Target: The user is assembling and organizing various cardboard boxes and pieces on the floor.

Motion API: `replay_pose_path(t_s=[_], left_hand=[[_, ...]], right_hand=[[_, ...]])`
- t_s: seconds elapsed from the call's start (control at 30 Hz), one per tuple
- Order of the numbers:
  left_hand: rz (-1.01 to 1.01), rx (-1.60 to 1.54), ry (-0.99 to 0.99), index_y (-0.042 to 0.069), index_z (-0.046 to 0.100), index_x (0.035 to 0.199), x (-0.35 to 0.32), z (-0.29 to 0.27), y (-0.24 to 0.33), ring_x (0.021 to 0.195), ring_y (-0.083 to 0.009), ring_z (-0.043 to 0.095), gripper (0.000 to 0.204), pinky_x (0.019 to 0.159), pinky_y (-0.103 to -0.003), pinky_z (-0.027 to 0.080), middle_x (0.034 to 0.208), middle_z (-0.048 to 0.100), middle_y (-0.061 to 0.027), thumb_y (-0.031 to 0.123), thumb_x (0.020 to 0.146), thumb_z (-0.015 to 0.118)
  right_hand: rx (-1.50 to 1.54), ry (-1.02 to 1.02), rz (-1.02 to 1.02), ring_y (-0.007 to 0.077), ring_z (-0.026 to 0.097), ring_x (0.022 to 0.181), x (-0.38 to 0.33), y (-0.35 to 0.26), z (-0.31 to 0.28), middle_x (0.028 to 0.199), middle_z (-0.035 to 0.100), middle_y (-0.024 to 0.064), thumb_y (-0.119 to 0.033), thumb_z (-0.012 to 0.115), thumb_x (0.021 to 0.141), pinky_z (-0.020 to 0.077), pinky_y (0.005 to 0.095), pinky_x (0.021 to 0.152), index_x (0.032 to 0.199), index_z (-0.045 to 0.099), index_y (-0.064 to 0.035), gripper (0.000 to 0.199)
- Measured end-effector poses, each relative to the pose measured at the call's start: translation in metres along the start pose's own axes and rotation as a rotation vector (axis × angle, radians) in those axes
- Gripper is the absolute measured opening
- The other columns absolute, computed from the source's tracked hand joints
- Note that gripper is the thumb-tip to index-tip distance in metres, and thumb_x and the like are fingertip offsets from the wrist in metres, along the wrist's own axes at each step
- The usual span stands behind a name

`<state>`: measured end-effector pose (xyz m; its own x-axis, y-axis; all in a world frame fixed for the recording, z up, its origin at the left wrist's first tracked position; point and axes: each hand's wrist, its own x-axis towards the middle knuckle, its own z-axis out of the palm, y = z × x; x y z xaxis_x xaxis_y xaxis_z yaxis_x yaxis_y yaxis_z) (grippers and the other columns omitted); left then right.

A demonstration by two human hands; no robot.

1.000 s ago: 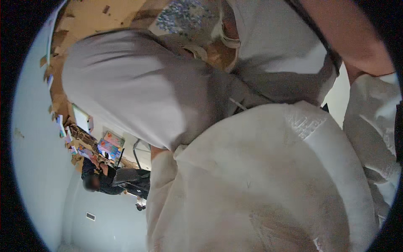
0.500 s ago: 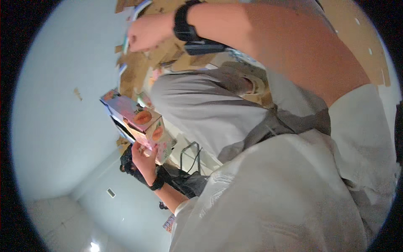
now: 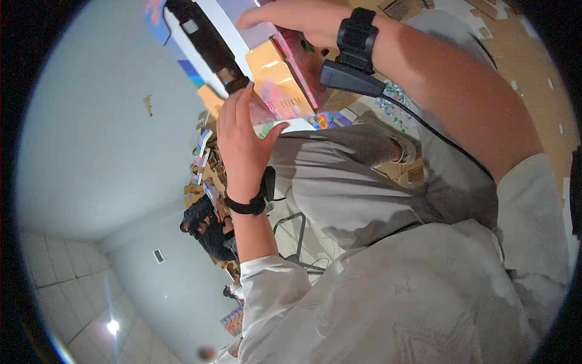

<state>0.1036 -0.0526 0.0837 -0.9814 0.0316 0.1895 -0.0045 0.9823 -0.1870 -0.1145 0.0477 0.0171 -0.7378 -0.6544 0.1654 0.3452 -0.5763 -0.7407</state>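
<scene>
A printed cardboard carton (image 3: 280,79) in pink, orange and pale purple is held up at the top of the view. One side gapes and shows a dark inside, with a white inner wall next to the gap. My right hand (image 3: 297,17) grips the carton from above and the right; some of its fingers are hidden behind it. Below, my left hand (image 3: 241,151) has its fingers stretched out, their tips against the carton's lower end near the gap, and its thumb apart. Black bands circle both wrists.
My legs in grey trousers (image 3: 339,176) are below the carton. Flattened cardboard (image 3: 206,158) is piled to the left, more scraps lie on the floor at upper right. Another person in dark clothes (image 3: 209,230) is at lower left, near a metal-legged stool (image 3: 297,236).
The carton has moved up, nearer my right hand, which now grips it. My left hand has gone from holding the carton to stretched fingers touching its end. The thin panel by my right hand is no longer seen.
</scene>
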Motion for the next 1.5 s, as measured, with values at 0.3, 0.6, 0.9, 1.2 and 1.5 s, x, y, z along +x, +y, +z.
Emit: replay_pose_path(t_s=[0.3,0.6,0.9,1.2,1.5], left_hand=[[0.017,-0.37,0.273,-0.001,0.057,0.116,0.09,0.04,0.008,0.095,-0.0282,0.057,0.054,0.082,-0.038,0.048,0.109,0.059,-0.0133,0.023,0.08,0.089],[-0.106,-0.544,0.365,0.002,0.056,0.091,0.099,0.078,0.012,0.082,-0.0173,0.055,0.039,0.081,-0.03,0.048,0.087,0.059,-0.0049,0.019,0.077,0.088],[-0.211,-0.67,0.327,0.003,0.055,0.083,0.097,0.079,0.02,0.073,-0.0181,0.058,0.038,0.071,-0.031,0.05,0.077,0.059,-0.0052,0.016,0.071,0.088],[-0.204,-0.805,0.342,0.004,0.052,0.082,0.085,0.085,0.021,0.068,-0.0176,0.054,0.035,0.067,-0.029,0.048,0.072,0.054,-0.0054,0.013,0.073,0.085],[-0.227,-0.815,0.313,0.004,0.049,0.079,0.075,0.079,0.022,0.064,-0.0188,0.049,0.035,0.062,-0.031,0.044,0.069,0.051,-0.0043,0.01,0.074,0.083]], right_hand=[[-0.387,0.261,-0.378,0.0365,0.047,0.14,0.004,-0.004,0.003,0.146,0.048,0.0254,-0.012,0.077,0.073,0.0388,0.0423,0.117,0.158,0.026,0.0009,0.1],[-0.667,0.194,-0.116,0.0104,0.056,0.048,0.002,0.001,-0.011,0.057,0.06,0.0029,-0.024,0.073,0.078,0.0436,0.0275,0.044,0.069,0.067,-0.0016,0.025],[-0.592,0.239,-0.447,0.0361,0.049,0.138,-0.025,-0.013,0.004,0.147,0.048,0.0273,-0.013,0.075,0.077,0.041,0.0409,0.115,0.16,0.022,0.0027,0.1],[-0.487,0.294,-0.335,0.0346,0.054,0.132,-0.017,0.001,0.003,0.145,0.05,0.0266,-0.02,0.08,0.078,0.0453,0.04,0.111,0.16,0.025,0.0027,0.101],[-0.505,0.277,-0.297,0.0339,0.055,0.131,-0.023,0.011,0.001,0.146,0.05,0.0251,-0.022,0.084,0.078,0.0445,0.0386,0.111,0.16,0.025,0.002,0.104]])
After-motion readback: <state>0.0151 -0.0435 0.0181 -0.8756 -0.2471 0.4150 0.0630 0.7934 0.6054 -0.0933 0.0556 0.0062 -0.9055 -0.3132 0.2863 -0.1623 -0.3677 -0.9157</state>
